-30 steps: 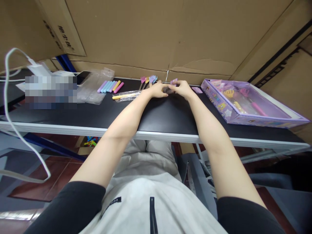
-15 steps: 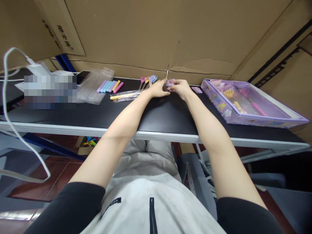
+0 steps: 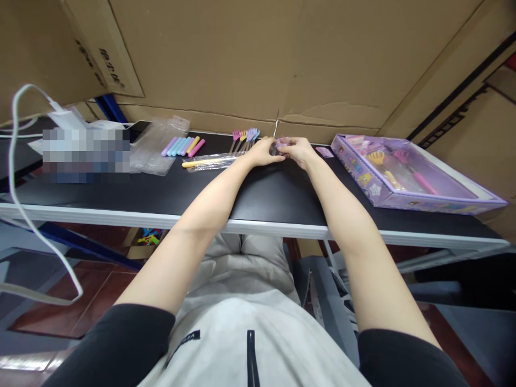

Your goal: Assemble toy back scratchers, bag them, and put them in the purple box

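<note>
Near the back of the black table, my right hand (image 3: pixel 299 151) pinches a small purple card (image 3: pixel 281 142) between thumb and fingers. My left hand (image 3: pixel 263 151) meets it from the left, its fingers and thumb curled around something that looks clear, too small and covered to make out. Just behind the left hand lie several claw-shaped heads on metal rods (image 3: pixel 246 134) in pink, yellow, purple and blue. A yellow-handled stick (image 3: pixel 201 162) in a clear sleeve reaches under the left wrist. Another purple card (image 3: pixel 324 152) rests to the right of my right hand.
Pastel handles (image 3: pixel 180 146) lie in a row at left, beside clear plastic bags (image 3: pixel 155 150). An open purple box (image 3: pixel 377 193) with claw-headed sticks stands at right. A white cable (image 3: pixel 14 156) loops at far left. Cardboard (image 3: pixel 242 59) walls the back.
My left hand has curled and shifted slightly right, closer to my right hand, its thumb now at the right fingertips. The purple card stays in my right hand. The view has shifted slightly.
</note>
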The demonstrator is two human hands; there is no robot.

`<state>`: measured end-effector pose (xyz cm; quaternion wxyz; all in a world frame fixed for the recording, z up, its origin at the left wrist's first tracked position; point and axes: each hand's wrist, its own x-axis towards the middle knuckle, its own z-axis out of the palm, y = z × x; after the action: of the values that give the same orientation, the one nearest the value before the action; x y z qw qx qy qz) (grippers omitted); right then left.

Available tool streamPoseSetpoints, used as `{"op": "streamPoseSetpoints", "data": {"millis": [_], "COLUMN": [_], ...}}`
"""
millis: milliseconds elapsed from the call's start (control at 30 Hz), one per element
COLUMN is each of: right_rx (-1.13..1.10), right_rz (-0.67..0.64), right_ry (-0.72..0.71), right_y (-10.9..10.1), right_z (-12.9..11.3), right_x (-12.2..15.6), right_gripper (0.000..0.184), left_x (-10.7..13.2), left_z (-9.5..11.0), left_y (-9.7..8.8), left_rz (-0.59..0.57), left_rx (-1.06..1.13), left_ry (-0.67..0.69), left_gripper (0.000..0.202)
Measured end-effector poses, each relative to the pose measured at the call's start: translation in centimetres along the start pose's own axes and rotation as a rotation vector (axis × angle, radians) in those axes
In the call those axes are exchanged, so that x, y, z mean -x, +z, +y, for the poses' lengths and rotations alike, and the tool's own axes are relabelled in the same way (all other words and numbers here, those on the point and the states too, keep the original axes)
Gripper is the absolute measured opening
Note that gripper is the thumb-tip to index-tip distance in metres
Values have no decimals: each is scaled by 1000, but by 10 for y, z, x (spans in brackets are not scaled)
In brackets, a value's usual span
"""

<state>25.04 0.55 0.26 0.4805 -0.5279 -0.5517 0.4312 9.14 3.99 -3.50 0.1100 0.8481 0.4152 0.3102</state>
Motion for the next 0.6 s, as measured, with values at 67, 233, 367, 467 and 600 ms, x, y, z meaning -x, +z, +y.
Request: {"op": "streamPoseSetpoints", "data": {"millis": [67,233,367,467,600], "right_rx": [18,25,-37,-87,-89], "right_rz": [14,33,3,-38,-58], "right_ry": [5,27,45,60,54], "right_y": [1,3,2,0,-3], "right_z": [-1,-5,-6,-5,-2], "right_x": [1,5,7,6,3], "right_gripper": [26,33,38,37,35], "left_x": [0,3,3,1,0], "left_z": [1,6,6,3,0], "left_y": [1,-1,0,2,4], "left_rz": [4,-13,-11,-7,-15], "left_rx": [-20,-60,-45,-31,-21], "left_ry": [-2,-22,-25,-15,12], "left_gripper": [58,61,65,70,71]}}
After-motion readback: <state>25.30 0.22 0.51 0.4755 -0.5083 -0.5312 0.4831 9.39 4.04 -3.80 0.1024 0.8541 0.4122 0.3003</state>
